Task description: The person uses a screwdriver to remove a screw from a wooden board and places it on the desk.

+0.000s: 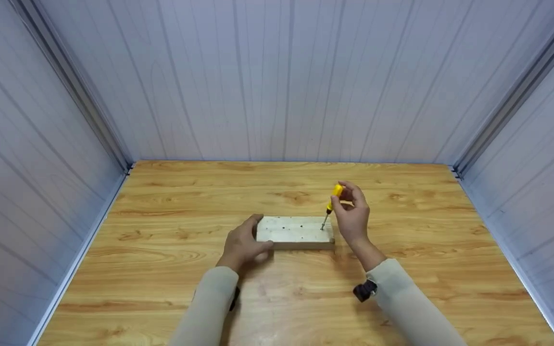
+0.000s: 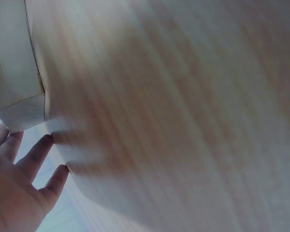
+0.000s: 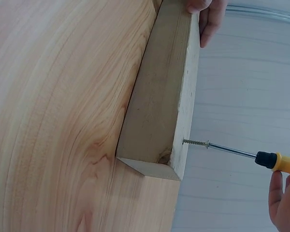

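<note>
A pale wooden block (image 1: 292,233) lies flat on the table, with several small dark holes in its top face. My left hand (image 1: 242,244) grips its left end, thumb along the front edge and index finger at the back corner. Two other fingertips of that hand touch the tabletop beside the block's end in the left wrist view. Near the block's right end a threaded screw (image 3: 195,142) stands partly out of the top. The tip of a yellow-handled screwdriver (image 1: 336,191) meets the screw's head, the shaft leaning slightly. My right hand (image 1: 354,218) pinches the handle between thumb and fingers.
The wood-grain table (image 1: 171,269) is bounded by a pale panelled back wall (image 1: 277,86) and side walls, with metal posts (image 1: 72,81) in the corners. A black strap (image 1: 365,290) is on the right wrist.
</note>
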Tool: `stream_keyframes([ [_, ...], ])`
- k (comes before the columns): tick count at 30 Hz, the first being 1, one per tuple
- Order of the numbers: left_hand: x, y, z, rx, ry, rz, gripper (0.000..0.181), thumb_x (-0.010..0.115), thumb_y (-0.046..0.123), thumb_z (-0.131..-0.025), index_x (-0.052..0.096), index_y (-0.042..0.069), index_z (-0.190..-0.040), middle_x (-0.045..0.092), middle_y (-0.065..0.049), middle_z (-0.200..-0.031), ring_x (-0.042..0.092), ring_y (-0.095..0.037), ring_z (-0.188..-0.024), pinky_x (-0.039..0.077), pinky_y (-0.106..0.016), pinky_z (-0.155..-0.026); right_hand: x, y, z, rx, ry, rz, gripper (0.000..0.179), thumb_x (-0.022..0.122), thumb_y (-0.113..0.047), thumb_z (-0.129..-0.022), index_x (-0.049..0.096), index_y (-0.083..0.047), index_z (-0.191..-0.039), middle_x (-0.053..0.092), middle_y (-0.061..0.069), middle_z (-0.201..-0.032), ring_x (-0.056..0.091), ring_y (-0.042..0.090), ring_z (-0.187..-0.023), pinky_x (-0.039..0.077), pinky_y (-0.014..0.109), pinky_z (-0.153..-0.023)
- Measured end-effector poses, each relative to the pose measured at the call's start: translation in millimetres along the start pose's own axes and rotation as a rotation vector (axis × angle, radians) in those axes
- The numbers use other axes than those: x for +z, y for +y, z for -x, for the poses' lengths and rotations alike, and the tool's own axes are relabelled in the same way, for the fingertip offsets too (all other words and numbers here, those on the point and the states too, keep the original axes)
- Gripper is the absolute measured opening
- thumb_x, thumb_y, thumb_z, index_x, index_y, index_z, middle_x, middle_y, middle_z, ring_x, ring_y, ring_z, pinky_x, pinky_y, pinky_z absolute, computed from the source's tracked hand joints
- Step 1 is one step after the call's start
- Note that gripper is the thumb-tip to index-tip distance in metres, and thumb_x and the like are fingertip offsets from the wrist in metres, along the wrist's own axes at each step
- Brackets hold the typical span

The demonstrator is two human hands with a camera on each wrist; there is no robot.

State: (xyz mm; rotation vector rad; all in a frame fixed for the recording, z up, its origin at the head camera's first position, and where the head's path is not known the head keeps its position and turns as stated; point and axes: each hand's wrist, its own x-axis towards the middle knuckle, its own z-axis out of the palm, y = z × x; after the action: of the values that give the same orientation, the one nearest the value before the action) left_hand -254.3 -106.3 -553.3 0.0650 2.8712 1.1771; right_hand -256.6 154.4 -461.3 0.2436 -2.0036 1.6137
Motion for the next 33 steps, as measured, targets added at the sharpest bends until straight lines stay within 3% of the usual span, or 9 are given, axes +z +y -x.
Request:
stream_keyframes([
  [4,-0.2,-0.2,-0.2,0.006,0.002,-0.001,0.079,0.077,0.045,-0.072,0.047,0.027,-0.142,0.054,0.0,-0.141,0.052,-0.028,-0.128,0.042,-0.045,-0.105,0.3,-0.7,-0.2,-0.002,0.007,-0.005,0.028,0.06,0.007,-0.088,0.061,0.005,-0.116,0.061,0.023,-0.102,0.06,0.028,-0.087,0.056,0.029,-0.069],
  [10,-0.2,-0.5,0.7,0.004,0.0,-0.007,0.078,0.077,0.045,-0.072,0.047,0.028,-0.142,0.053,0.0,-0.142,0.051,-0.027,-0.128,0.042,-0.045,-0.105,0.0,0.0,-0.4,-0.015,0.003,-0.009,0.03,0.066,0.004,-0.085,0.062,0.005,-0.115,0.057,0.022,-0.102,0.06,0.028,-0.087,0.056,0.031,-0.07],
  [18,-0.5,-0.1,0.6,0.006,-0.006,0.002,0.078,0.076,0.046,-0.073,0.046,0.029,-0.142,0.053,0.002,-0.142,0.051,-0.027,-0.129,0.043,-0.045,-0.104,-0.1,0.2,0.0,0.007,0.008,-0.018,0.03,0.057,0.006,-0.09,0.059,0.006,-0.12,0.061,0.025,-0.102,0.058,0.019,-0.086,0.053,0.023,-0.068],
  [25,0.9,-0.3,-1.3,-0.005,0.0,-0.015,0.079,0.077,0.046,-0.071,0.046,0.029,-0.142,0.055,0.001,-0.139,0.053,-0.026,-0.126,0.043,-0.043,-0.103,0.5,-0.8,0.1,-0.016,0.0,-0.007,0.031,0.067,0.002,-0.086,0.061,0.005,-0.116,0.055,0.022,-0.103,0.059,0.028,-0.088,0.055,0.03,-0.07],
  [33,0.8,0.1,-0.4,-0.004,0.006,-0.006,0.078,0.077,0.044,-0.072,0.047,0.027,-0.142,0.054,0.0,-0.141,0.052,-0.025,-0.128,0.042,-0.043,-0.106,1.5,-1.4,-0.2,-0.009,-0.006,-0.011,0.028,0.059,0.006,-0.089,0.055,0.009,-0.117,0.06,0.024,-0.101,0.059,0.027,-0.088,0.053,0.021,-0.067],
])
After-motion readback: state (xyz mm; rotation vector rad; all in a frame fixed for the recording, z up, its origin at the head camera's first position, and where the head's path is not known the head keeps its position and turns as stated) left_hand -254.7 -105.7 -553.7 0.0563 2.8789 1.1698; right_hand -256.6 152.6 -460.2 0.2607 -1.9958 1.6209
